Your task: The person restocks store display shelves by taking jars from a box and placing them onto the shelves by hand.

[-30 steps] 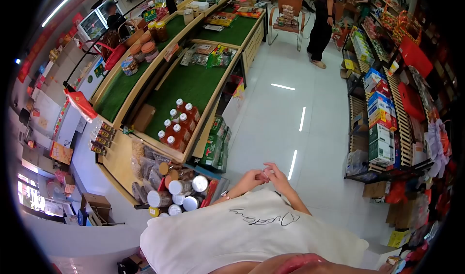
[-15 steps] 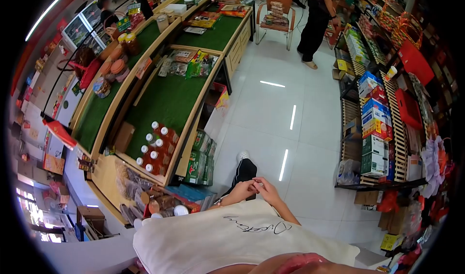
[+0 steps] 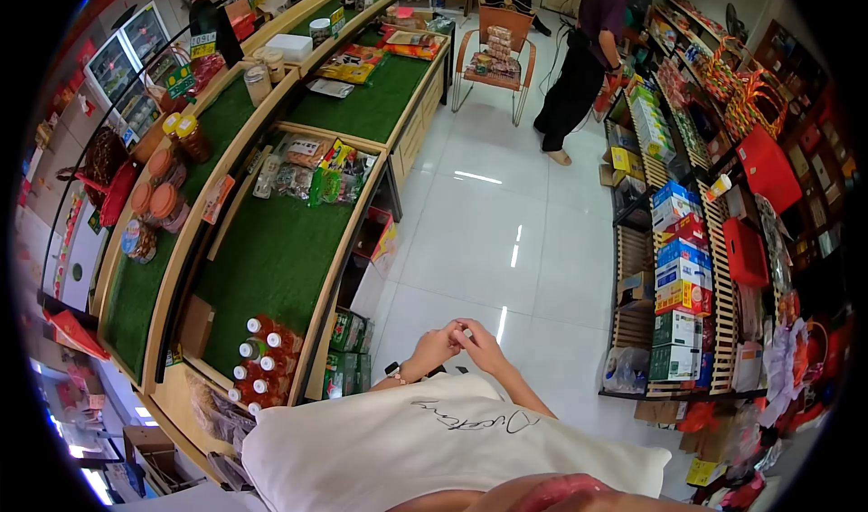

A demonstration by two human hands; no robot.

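My left hand (image 3: pixel 436 346) and my right hand (image 3: pixel 479 344) meet in front of my white shirt (image 3: pixel 407 431), fingertips touching, over the tiled floor. The fingers of both are bent and pressed together; whether anything small is between them cannot be made out. A dark watch and a bracelet are on my left wrist. Nearest on the left is a green-lined display counter (image 3: pixel 262 259) with several white-capped bottles (image 3: pixel 268 367) of reddish liquid at its near end.
Packaged snacks (image 3: pixel 316 168) and jars (image 3: pixel 163 200) stand on the counter. Green cartons (image 3: pixel 344 358) sit beneath it. At the right, a slatted rack (image 3: pixel 719 304) holds boxes (image 3: pixel 683 281). Ahead are a chair (image 3: pixel 493 60) with packages and a standing person (image 3: pixel 579 69) in black trousers.
The view has moved forward along the aisle, and the counter and bottles now sit lower and further left. My hands stay together. The standing person leans or turns toward the right rack.
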